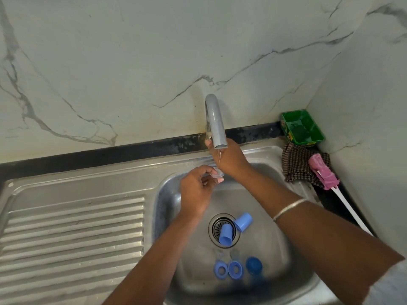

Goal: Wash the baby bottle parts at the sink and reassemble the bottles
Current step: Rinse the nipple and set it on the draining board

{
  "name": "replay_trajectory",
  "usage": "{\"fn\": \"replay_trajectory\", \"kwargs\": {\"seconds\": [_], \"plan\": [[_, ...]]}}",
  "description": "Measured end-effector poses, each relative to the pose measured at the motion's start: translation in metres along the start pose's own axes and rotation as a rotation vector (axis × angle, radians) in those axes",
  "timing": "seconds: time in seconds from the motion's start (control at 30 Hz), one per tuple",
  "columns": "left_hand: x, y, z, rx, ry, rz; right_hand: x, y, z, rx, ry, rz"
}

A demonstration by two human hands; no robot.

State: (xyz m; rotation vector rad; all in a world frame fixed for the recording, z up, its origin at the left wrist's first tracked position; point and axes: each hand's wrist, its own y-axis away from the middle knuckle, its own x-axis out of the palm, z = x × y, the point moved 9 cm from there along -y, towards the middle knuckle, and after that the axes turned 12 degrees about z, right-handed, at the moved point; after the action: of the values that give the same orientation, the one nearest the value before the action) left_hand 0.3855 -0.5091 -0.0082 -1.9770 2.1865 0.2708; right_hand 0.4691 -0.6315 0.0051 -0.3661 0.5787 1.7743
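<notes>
Rinsing a clear teat at the tap.
The left hand (196, 194) is pinching the clear teat (217, 174) at the basin's 11 o'clock; the right hand (226, 159) is reaching behind the spout (214, 122), grip unclear. Next, likely, swinging the teat under the trickle.

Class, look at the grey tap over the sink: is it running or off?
Running, weakly. A thin trickle of water falls from the spout of the tap onto the right hand reaching behind it.
</notes>
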Motion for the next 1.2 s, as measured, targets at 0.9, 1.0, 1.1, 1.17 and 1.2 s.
{"fn": "replay_trajectory", "kwargs": {"seconds": [0.9,1.0,1.1,1.17,1.2], "plan": [[-0.001,0.013,0.045,-0.515,0.111,-0.045,0.025,0.066,-0.059,0.119,-0.205,0.056],[-0.003,0.014,0.048,-0.498,0.048,-0.044,0.018,0.072,-0.046,0.002,0.058,0.030],[-0.003,0.017,0.055,-0.510,0.076,-0.060,0.020,0.078,-0.026,-0.186,0.260,0.021],[-0.001,0.018,0.058,-0.500,0.109,-0.056,0.013,0.079,-0.026,-0.153,0.286,-0.037],[0.000,0.018,0.059,-0.485,0.121,-0.044,0.012,0.079,-0.028,-0.131,0.299,-0.046]]}}
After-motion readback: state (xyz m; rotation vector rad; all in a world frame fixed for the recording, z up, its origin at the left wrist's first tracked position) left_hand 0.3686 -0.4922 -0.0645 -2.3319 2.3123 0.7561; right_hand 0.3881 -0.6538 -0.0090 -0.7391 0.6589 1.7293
